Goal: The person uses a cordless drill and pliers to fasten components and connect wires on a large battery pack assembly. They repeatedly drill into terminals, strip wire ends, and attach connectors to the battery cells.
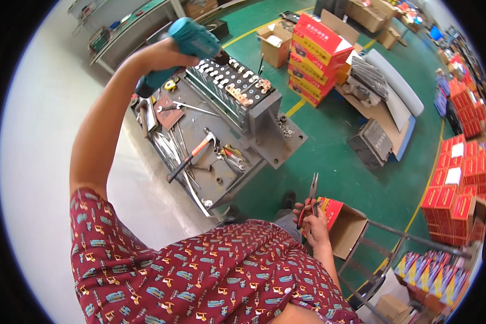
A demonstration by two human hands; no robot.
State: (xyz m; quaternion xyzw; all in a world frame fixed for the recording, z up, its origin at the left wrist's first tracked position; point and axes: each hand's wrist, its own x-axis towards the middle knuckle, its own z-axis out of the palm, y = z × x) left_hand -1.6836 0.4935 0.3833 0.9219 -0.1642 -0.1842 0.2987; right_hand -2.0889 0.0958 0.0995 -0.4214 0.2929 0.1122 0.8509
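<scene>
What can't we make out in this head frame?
All in the head view:
Trigger of the teal power drill: covered by the left grip.
Drill tip contact with the terminal-topped unit: tip too small and dark to tell.
Handles of the pliers: partly covered by the right grip.
Metal rings: too small to count surely.
Far-right red boxes: cut off by the dark lens rim.

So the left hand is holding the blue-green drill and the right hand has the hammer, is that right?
Not quite: the right hand has red-handled pliers, not the hammer, which lies on the bench, as the head view shows. The left hand does hold the blue-green drill.
</scene>
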